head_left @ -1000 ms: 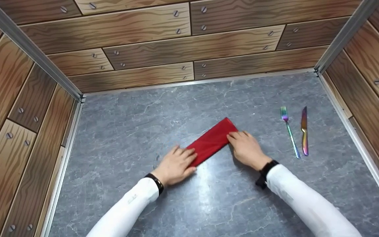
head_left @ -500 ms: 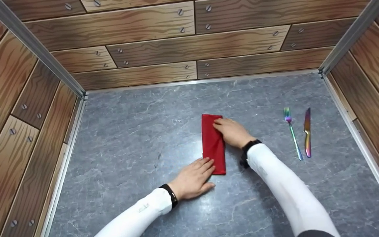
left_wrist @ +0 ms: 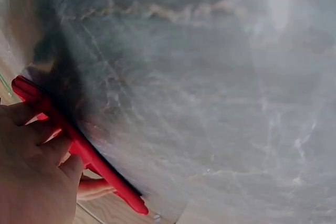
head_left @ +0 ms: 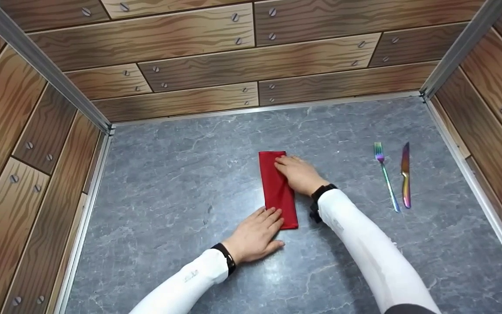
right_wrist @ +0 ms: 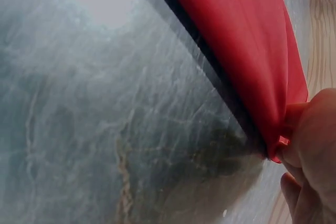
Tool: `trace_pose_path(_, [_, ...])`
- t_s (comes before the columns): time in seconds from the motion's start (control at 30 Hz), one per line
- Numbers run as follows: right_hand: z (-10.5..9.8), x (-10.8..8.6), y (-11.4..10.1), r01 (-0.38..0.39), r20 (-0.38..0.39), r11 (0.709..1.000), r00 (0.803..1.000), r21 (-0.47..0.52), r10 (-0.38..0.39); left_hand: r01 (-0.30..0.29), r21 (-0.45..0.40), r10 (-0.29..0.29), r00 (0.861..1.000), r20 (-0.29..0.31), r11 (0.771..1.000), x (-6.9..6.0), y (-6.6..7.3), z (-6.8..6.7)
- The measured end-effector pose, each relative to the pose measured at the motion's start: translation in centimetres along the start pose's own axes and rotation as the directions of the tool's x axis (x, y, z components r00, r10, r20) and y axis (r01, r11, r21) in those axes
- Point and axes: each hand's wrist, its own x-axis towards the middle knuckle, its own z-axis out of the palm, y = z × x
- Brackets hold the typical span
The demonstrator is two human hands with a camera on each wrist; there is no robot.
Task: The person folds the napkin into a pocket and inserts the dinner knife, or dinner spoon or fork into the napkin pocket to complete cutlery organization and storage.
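Note:
A red cloth [head_left: 277, 187], folded into a long strip, lies on the grey table, its far end tipped slightly left. On its near end rest the straight fingers of my left hand [head_left: 254, 235], the thumb lying on the table beside it. The fingertips of my right hand [head_left: 301, 174] press the right edge near the far end. In the right wrist view, the red cloth [right_wrist: 241, 45] is creased toward the right fingers, while the thumb sits apart from it. The left wrist view shows the fingers of the left hand [left_wrist: 37, 156] over the cloth.
A rainbow-coloured fork [head_left: 386, 176] and a matching knife [head_left: 405, 174] lie side by side at the right of the table [head_left: 181, 174]. Wood-patterned walls [head_left: 198, 65] border the table at the back, left and right.
The cloth has turned from a diagonal to a nearly upright line, its far end swinging left. The right hand moved left and a little away; the left hand moved right and nearer.

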Motion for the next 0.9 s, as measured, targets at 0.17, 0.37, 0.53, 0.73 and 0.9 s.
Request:
trace_pose_path(0.17, [0.1, 0.3, -0.2, -0.013, -0.022, 1.0, 1.0, 0.015, 0.013, 0.024, 0.01, -0.024, 1.0, 0.006, 1.0, -0.1, -0.4, -0.5])
trace_pose_path(0.37, [0.1, 0.7, -0.3, -0.03, -0.024, 1.0, 0.999, -0.005, 0.03, 0.034, -0.004, -0.034, 0.999, 0.022, 0.999, 0.2, -0.5, -0.6])
trace_pose_path(0.53, [-0.1, -0.2, -0.3, -0.032, -0.082, 0.991, 0.996, 0.127, 0.043, 0.045, -0.025, -0.045, 0.999, 0.003, 0.999, 0.8, -0.5, -0.6])
trace_pose_path(0.73, [-1.4, -3.9, 1.6, -0.014, -0.271, 0.944, 0.956, 0.33, 0.108, 0.043, -0.039, -0.045, 0.998, -0.045, 0.998, 2.1, -0.8, -1.3])
trace_pose_path(0.9, [-2.6, -9.1, 6.6, -0.15, -0.339, 0.913, 0.896, 0.378, 0.287, 0.093, -0.025, -0.091, 0.994, 0.058, 0.995, 3.9, -0.4, -3.5])
